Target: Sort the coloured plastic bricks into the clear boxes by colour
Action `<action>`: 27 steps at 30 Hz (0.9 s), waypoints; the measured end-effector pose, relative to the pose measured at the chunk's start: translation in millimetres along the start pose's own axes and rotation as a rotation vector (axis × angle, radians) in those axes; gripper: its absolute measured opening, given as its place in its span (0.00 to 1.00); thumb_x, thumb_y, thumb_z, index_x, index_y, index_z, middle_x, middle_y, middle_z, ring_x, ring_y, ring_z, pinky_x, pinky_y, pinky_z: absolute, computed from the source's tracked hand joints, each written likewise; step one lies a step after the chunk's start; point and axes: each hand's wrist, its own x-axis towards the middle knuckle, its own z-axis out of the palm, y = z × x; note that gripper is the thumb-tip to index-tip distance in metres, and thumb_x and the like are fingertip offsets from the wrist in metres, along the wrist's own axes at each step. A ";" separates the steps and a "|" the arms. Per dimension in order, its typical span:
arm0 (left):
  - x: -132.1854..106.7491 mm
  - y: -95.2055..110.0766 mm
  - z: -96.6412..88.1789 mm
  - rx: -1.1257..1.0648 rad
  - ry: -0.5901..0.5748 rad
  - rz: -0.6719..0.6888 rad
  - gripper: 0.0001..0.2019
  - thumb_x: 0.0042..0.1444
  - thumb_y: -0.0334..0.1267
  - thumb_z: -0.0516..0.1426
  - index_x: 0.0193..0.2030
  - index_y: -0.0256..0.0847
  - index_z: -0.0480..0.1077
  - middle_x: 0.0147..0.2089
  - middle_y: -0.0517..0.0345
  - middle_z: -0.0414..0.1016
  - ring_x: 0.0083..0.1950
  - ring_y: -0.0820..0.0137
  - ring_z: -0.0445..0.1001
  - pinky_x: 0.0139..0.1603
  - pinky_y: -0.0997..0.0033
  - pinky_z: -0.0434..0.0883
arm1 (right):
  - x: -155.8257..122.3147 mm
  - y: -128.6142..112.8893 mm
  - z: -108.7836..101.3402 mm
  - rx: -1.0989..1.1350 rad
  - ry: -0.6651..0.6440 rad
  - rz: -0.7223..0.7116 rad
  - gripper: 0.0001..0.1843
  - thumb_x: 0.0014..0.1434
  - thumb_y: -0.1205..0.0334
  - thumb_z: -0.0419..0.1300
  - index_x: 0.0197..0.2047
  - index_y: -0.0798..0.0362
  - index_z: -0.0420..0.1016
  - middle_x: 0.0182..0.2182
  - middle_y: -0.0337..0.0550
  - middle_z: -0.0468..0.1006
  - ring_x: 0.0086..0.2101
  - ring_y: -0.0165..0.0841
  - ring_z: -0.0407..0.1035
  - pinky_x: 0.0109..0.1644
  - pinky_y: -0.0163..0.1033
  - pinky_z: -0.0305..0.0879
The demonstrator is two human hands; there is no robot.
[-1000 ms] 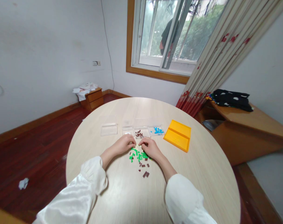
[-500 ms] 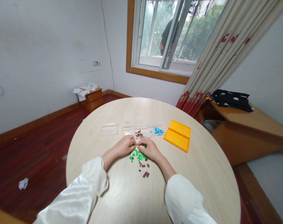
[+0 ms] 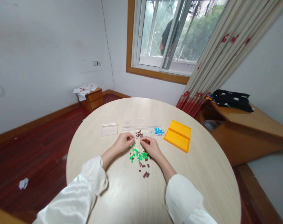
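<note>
My left hand is closed in a pinch just left of the pile, its fingertips close to a clear plastic box. What sits in the pinch is too small to make out. Opposite it, my right hand also pinches, over the right side of the pile; its fingertips hold something I cannot identify. Under and between the hands lie small green building bricks, with a few pale pieces among them. Brown bricks are scattered toward me. More brown pieces rest in a clear box beyond my fingers.
Blue pieces lie in a clear box at the right of the row. Another clear box stands at the left. An open yellow case is on the round table's right side.
My hands have parted and lifted slightly away from the pile; the left moved left and up, the right a little right. More of the green bricks and the clear box behind now show.
</note>
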 end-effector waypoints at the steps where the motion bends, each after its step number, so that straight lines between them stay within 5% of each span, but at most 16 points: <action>1: 0.8 -0.5 0.8 -0.063 0.016 -0.051 0.05 0.48 0.30 0.55 0.30 0.34 0.73 0.25 0.59 0.73 0.25 0.74 0.68 0.28 0.75 0.64 | 0.4 1.3 -0.1 0.014 0.022 0.013 0.09 0.50 0.60 0.57 0.30 0.56 0.75 0.25 0.41 0.76 0.26 0.30 0.67 0.30 0.35 0.62; 8: 2.5 -4.7 5.7 -0.405 -0.012 -0.210 0.02 0.45 0.30 0.56 0.27 0.34 0.68 0.18 0.62 0.69 0.20 0.75 0.69 0.23 0.78 0.64 | 1.9 3.5 -0.9 0.084 0.072 0.013 0.09 0.47 0.58 0.59 0.29 0.55 0.76 0.26 0.42 0.78 0.26 0.31 0.68 0.30 0.35 0.63; 27: -4.4 7.0 4.2 0.044 -0.111 0.128 0.06 0.54 0.34 0.57 0.35 0.37 0.76 0.34 0.54 0.78 0.35 0.71 0.73 0.39 0.73 0.67 | -3.6 -17.4 4.0 0.273 0.005 0.079 0.12 0.43 0.55 0.66 0.27 0.54 0.72 0.22 0.37 0.75 0.22 0.27 0.65 0.24 0.32 0.60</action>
